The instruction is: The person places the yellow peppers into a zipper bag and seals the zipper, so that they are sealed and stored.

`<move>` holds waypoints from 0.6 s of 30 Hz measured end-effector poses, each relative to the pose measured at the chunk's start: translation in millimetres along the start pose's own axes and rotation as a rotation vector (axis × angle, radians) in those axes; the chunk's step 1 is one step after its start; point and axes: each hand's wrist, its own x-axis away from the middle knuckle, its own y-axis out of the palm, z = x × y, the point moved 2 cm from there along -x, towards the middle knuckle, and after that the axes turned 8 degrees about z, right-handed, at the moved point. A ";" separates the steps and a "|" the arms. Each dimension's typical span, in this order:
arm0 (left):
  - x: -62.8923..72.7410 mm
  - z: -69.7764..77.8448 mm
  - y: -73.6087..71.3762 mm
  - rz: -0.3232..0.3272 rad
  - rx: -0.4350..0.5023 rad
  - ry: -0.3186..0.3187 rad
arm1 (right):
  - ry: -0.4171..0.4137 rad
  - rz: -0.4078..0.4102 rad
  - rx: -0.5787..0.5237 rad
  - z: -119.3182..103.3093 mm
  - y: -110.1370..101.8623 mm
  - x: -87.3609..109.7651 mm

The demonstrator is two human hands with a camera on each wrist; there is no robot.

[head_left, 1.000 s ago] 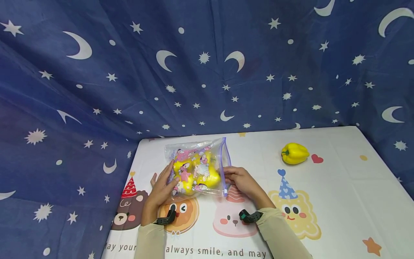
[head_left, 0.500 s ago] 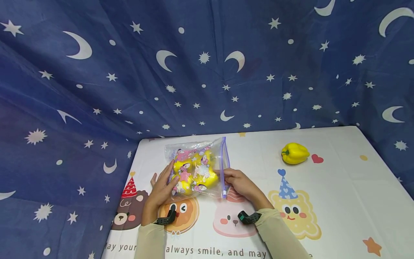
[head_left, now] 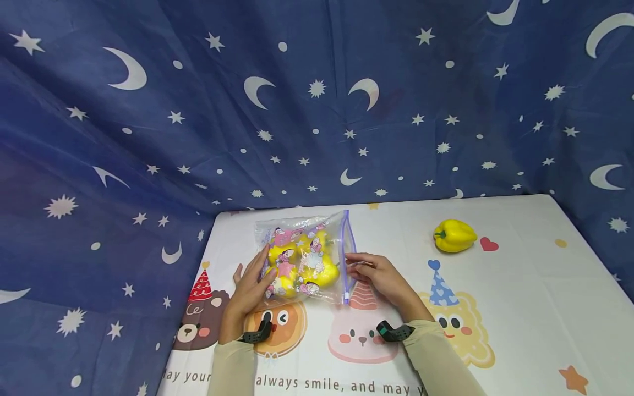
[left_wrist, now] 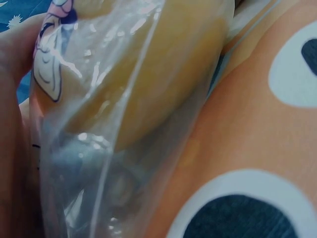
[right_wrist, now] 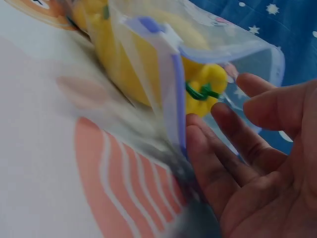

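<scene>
A clear zip bag [head_left: 322, 223] with cartoon prints and a purple zip edge lies on the table. Several yellow bell peppers [head_left: 324, 274] are inside it; one with a green stem [right_wrist: 203, 91] faces the bag's mouth in the right wrist view. My left hand [head_left: 249, 283] holds the bag's left side, thumb over the front; some of its fingers are hidden by the bag. At the parted mouth is my right hand [head_left: 378, 275], fingers loosely bent and spread, fingertips by the purple edge, no pepper between them. Another yellow bell pepper [head_left: 454, 236] lies apart at the right.
The white tablecloth [head_left: 525, 308] carries printed cartoon figures, a heart and lettering. A dark blue star-and-moon curtain [head_left: 297, 137] hangs behind the table and along its left side. Each wrist wears a black strap [head_left: 394, 332].
My right hand first slid slightly left at the bag's mouth, then drew back to the right, its fingers spreading. The left hand stayed on the bag. The head view shifted slightly.
</scene>
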 end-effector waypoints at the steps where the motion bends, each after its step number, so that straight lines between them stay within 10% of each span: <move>1: 0.0 0.1 0.0 -0.001 0.000 -0.002 | 0.000 0.014 0.014 -0.8 -2.9 0.8; 18: -0.3 -2.1 1.2 0.013 -0.018 0.013 | -0.225 0.296 0.314 -24.3 -62.3 24.7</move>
